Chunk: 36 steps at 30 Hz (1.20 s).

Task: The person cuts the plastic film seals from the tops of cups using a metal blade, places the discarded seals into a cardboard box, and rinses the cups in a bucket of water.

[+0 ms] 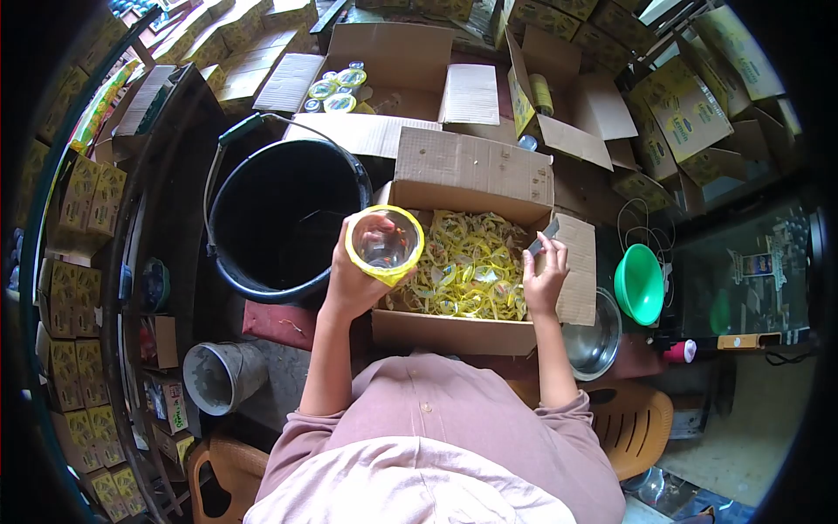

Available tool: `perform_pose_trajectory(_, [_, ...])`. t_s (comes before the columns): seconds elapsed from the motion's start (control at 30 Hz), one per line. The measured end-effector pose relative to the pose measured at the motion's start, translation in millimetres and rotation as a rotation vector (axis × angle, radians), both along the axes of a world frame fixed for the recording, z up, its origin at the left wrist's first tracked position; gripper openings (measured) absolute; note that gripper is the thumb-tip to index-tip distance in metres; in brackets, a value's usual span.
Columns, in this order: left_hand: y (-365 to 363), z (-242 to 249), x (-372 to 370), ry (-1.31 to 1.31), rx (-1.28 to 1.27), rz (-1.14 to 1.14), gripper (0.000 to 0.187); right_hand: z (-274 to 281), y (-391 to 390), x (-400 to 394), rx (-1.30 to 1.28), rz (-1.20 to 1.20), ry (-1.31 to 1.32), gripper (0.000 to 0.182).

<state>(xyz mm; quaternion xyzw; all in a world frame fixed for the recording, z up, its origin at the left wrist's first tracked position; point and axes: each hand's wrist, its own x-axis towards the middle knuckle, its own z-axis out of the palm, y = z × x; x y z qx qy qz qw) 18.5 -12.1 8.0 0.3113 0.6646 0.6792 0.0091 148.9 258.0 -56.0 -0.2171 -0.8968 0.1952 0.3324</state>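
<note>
A clear plastic cup [384,238] with a yellow rim is wrapped by the fingers of my left hand [349,278], its open mouth facing up. It is over the left edge of an open cardboard box [454,334]. Inside the box lies a heap of yellow and clear plastic strips [463,271]. My right hand [547,278] is at the box's right side, its fingers closed on a small flat grey blade [547,232].
A large black bucket [288,218] stands left of the box. Cups [339,92] sit in another open carton [388,65] behind. To the right are a metal bowl [596,341] and a green bowl [639,285]. A grey bucket [223,377] is at lower left.
</note>
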Motion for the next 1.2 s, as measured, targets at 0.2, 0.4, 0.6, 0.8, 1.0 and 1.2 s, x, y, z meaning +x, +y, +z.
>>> perform_pose_trajectory(0.2, [21,8,11,-0.182,0.231,-0.226,0.068,74,-55,-17,-0.308,0.174,0.393,0.023])
perform_pose_trajectory(0.4, [41,19,22,-0.262,0.296,-0.143,0.067,108,-104,-31,-0.276,0.268,0.498,0.037])
perform_pose_trajectory(0.6, [42,22,25,-0.298,0.418,-0.177,0.066,119,-123,-40,-0.209,0.348,0.512,0.031])
perform_pose_trajectory(0.8, [42,20,21,-0.207,0.347,-0.134,0.065,120,-130,-47,-0.173,0.354,0.538,0.027])
perform_pose_trajectory(1.0, [43,18,21,-0.146,0.315,-0.091,0.067,119,-132,-50,-0.134,0.366,0.552,0.028])
perform_pose_trajectory(1.2, [45,17,22,-0.134,0.29,-0.066,0.066,118,-131,-51,-0.097,0.36,0.54,0.028])
